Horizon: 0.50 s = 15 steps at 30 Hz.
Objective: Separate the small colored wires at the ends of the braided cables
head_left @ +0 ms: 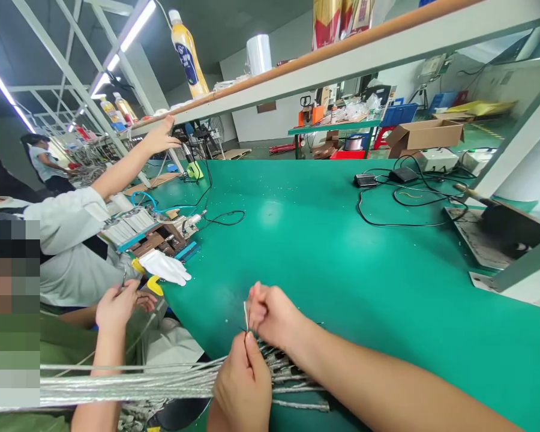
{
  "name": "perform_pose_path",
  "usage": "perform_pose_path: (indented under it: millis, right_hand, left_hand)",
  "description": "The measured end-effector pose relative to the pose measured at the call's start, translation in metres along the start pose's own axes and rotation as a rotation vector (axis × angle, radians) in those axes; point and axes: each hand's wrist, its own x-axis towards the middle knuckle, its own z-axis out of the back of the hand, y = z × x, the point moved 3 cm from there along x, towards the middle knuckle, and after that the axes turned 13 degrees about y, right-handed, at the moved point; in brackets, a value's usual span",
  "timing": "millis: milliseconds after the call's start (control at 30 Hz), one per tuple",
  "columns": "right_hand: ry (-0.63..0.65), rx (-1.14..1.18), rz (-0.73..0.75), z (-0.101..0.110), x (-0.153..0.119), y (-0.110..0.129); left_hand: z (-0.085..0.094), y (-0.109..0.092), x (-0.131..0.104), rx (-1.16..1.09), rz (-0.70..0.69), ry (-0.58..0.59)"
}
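My left hand (pixel 243 378) is closed in a pinch around the end of a cable, thumb on top. Thin wires (pixel 246 316), one of them white, stick up from this pinch. Just above, my right hand (pixel 272 315) has its fingers curled together against the thin wires; its exact grip is partly hidden. A bundle of silvery cables (pixel 162 384) runs from the left edge beneath my left hand. Their cut ends (pixel 301 405) lie on the green tabletop (pixel 364 354) to the right, partly under my right forearm.
At left, another person's hands (pixel 117 306) work near the cables; another arm (pixel 135 156) reaches towards the shelf (pixel 297 66). A bench machine (pixel 162 234) and white glove (pixel 166 267) lie left. Black cords (pixel 400 198) and a metal tray (pixel 481 240) are at right.
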Motion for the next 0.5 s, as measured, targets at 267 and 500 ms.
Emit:
perform_pose_path:
  millis: [267,500]
  right_hand:
    - [0.083,-0.181,0.407,0.002,-0.003,0.053]
    - [0.481,-0.668,-0.090,0.005,-0.018,0.026]
  left_hand:
    - [0.008,-0.015,-0.003,-0.059,0.046,0.003]
    - [0.009,-0.005,-0.002,-0.348,0.040,0.031]
